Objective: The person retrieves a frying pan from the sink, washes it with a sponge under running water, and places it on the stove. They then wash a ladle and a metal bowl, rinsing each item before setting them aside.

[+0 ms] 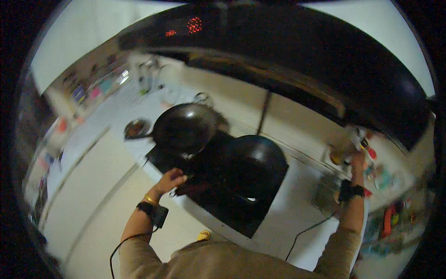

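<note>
My left hand (pixel 173 180) is at the front edge of a black stove top (pixel 216 195), near its controls; blur hides whether its fingers hold anything. My right hand (pixel 358 161) reaches far right among bottles and jars (pixel 338 155) by the wall, and its grasp cannot be made out. A dark wok (pixel 186 129) with a handle pointing left sits on the back left of the stove. To its right stands a second black wok or pan (pixel 256 164), its inside too dark to read.
A small bowl or pan (pixel 137 128) with brownish contents lies left of the wok. A black range hood (pixel 278 45) with red lit digits hangs overhead. A clear container (pixel 325 193) stands near my right wrist. Cables trail from both wrist devices.
</note>
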`<control>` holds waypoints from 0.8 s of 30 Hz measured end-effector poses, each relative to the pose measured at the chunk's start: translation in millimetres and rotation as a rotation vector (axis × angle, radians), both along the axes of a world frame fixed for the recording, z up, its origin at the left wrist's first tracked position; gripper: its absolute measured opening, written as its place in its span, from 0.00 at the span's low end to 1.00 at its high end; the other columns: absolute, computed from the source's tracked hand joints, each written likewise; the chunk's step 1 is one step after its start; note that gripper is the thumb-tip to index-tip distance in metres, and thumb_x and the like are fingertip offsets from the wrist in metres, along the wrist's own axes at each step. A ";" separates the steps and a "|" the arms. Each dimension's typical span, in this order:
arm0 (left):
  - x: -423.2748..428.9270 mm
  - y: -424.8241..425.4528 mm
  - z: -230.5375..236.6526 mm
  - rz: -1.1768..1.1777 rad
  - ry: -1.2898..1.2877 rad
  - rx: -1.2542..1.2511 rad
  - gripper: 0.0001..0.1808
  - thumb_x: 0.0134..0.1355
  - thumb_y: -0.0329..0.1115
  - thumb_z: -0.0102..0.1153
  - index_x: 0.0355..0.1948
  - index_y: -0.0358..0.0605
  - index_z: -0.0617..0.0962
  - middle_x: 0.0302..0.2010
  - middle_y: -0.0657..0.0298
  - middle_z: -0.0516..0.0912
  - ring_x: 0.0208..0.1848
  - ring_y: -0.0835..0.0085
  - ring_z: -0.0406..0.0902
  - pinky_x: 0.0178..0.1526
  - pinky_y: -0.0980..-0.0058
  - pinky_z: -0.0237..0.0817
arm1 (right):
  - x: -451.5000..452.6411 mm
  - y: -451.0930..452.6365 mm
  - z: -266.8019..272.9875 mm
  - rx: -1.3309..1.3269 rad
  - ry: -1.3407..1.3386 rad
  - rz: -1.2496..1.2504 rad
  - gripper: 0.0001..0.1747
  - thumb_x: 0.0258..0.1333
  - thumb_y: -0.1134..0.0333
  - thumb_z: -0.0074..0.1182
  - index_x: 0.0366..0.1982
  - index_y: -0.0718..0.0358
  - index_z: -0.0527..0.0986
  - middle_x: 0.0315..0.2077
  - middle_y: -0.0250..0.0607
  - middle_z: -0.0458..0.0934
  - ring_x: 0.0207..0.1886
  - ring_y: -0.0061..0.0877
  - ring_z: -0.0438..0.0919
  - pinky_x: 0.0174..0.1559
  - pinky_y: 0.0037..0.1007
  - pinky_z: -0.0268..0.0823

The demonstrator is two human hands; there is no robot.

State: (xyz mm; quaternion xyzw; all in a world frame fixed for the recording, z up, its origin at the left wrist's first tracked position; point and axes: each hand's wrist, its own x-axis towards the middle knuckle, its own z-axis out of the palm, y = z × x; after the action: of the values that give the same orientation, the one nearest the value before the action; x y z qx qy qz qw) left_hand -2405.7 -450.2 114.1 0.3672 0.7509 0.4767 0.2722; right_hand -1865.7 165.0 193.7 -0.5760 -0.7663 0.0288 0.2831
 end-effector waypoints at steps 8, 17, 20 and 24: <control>17.5 -174.8 -36.2 0.431 -0.277 -0.222 0.17 0.56 0.39 0.57 0.42 0.39 0.72 0.29 0.57 0.78 0.28 0.70 0.78 0.28 0.74 0.71 | 58.8 -17.6 -3.1 -0.235 1.007 0.421 0.31 0.63 0.56 0.40 0.62 0.64 0.52 0.57 0.47 0.61 0.50 0.33 0.69 0.47 0.36 0.66; -16.2 -249.2 -126.2 0.481 -0.553 -0.424 0.16 0.56 0.34 0.58 0.41 0.35 0.72 0.27 0.54 0.78 0.24 0.67 0.78 0.26 0.70 0.73 | 43.4 -222.3 33.0 -0.062 0.871 0.071 0.26 0.62 0.58 0.41 0.55 0.69 0.63 0.57 0.40 0.63 0.54 0.33 0.66 0.50 0.37 0.64; -56.1 -228.1 -130.6 0.357 -0.428 -0.292 0.11 0.56 0.34 0.58 0.34 0.37 0.73 0.21 0.60 0.76 0.21 0.74 0.76 0.22 0.75 0.70 | 40.5 -274.0 17.8 0.014 0.849 0.023 0.22 0.61 0.58 0.42 0.50 0.69 0.66 0.46 0.35 0.66 0.44 0.27 0.65 0.44 0.32 0.61; -99.6 -152.5 -124.9 0.067 0.181 -0.005 0.21 0.52 0.40 0.61 0.42 0.34 0.76 0.31 0.49 0.79 0.29 0.58 0.77 0.35 0.67 0.69 | 19.9 -347.1 -0.2 -0.038 1.034 -0.055 0.17 0.60 0.60 0.45 0.40 0.69 0.72 0.24 0.26 0.69 0.25 0.16 0.62 0.30 0.22 0.57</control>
State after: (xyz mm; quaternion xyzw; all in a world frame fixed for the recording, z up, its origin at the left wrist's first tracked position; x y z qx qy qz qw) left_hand -2505.3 -602.7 -10.8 0.3826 0.7854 0.4487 0.1881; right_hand -1845.8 -182.0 193.5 -0.5117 -0.5101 0.3162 0.6149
